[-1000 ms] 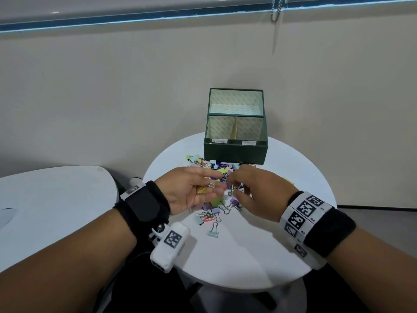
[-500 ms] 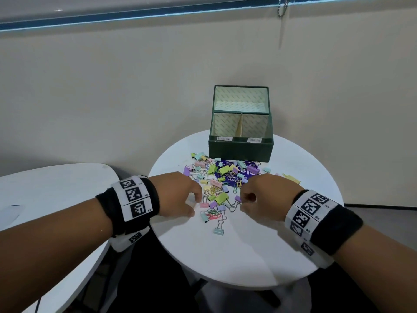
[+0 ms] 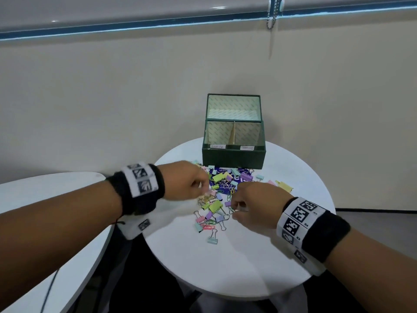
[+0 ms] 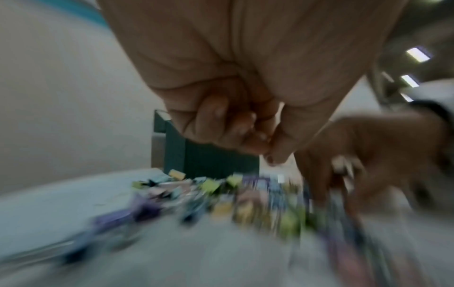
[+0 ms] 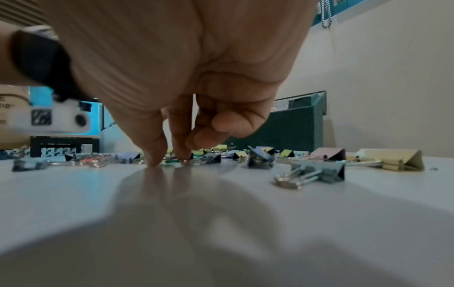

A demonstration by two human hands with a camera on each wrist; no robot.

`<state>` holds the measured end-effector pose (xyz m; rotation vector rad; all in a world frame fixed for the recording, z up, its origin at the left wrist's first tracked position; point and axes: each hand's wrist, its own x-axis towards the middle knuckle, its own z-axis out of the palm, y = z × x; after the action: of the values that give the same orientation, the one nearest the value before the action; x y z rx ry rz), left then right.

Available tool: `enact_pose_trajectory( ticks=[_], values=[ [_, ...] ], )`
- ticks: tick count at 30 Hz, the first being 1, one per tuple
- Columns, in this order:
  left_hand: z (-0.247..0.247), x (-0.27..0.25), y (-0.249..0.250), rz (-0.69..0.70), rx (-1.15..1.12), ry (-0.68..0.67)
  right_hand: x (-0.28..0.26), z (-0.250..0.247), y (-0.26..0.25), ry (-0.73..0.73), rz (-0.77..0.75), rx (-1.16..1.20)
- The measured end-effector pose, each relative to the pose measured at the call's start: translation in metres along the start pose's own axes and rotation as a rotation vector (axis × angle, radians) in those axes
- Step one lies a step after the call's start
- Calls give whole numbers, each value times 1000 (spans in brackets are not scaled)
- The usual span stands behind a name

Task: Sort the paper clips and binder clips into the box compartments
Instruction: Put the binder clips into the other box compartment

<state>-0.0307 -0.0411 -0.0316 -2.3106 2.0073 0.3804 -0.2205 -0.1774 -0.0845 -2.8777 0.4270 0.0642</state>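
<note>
The round white desk (image 3: 237,263) is carrying everything here, and at its far edge the dark green box (image 3: 233,155) is sitting with its lid standing open, two front compartments split by a divider, each with a small white label on the rim. Just in front of the box, the pile of clips (image 3: 222,193) is spreading toward the person: pastel binder clips and coloured paper clips all mixed together. The left hand (image 3: 184,180) is hovering over the pile's left side, fingers curled in tight against the thumb; something small and silvery is showing at the fingertips, but the left wrist view is too blurred to tell whether it is gripping a clip. The right hand (image 3: 255,205) is down at the pile's near right edge, thumb and forefinger tips (image 5: 153,155) touching the desk among the clips, closing on a paper clip (image 3: 239,210).
</note>
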Motion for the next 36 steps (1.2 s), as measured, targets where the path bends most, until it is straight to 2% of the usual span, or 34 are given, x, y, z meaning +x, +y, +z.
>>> enact_pose_trajectory(
  ticks=[6, 9, 12, 16, 20, 22, 27, 31, 33, 35, 36],
  values=[
    [-48, 84, 16, -150, -359, 218, -3, -2, 1, -8, -51, 34],
    [-56, 125, 27, -258, -719, 296, -3, -1, 0, 25, -64, -5],
    [-60, 147, 36, -303, -1098, 278, -3, 2, 2, 91, -44, 31],
    [-62, 148, 30, -295, -1257, 263, -4, 1, 2, 159, -30, 52],
    [-65, 114, 16, -261, -1162, 401, 1, -10, 6, 270, 13, 191],
    [-57, 85, 5, -245, -1045, 427, 12, -25, 19, 316, 67, 238],
    [-19, 25, -30, -342, -770, 295, 55, -71, 61, 420, 238, 56],
    [-1, 7, -37, -370, -404, 226, 85, -84, 70, 358, 347, -28],
    [5, 5, -35, -356, -376, 209, 87, -82, 56, 368, 303, -53],
    [8, 7, -32, -283, -312, 203, 83, -70, 33, 361, 167, -57],
    [11, 8, -30, -238, -275, 206, 79, -61, 20, 307, 77, -55]
  ],
)
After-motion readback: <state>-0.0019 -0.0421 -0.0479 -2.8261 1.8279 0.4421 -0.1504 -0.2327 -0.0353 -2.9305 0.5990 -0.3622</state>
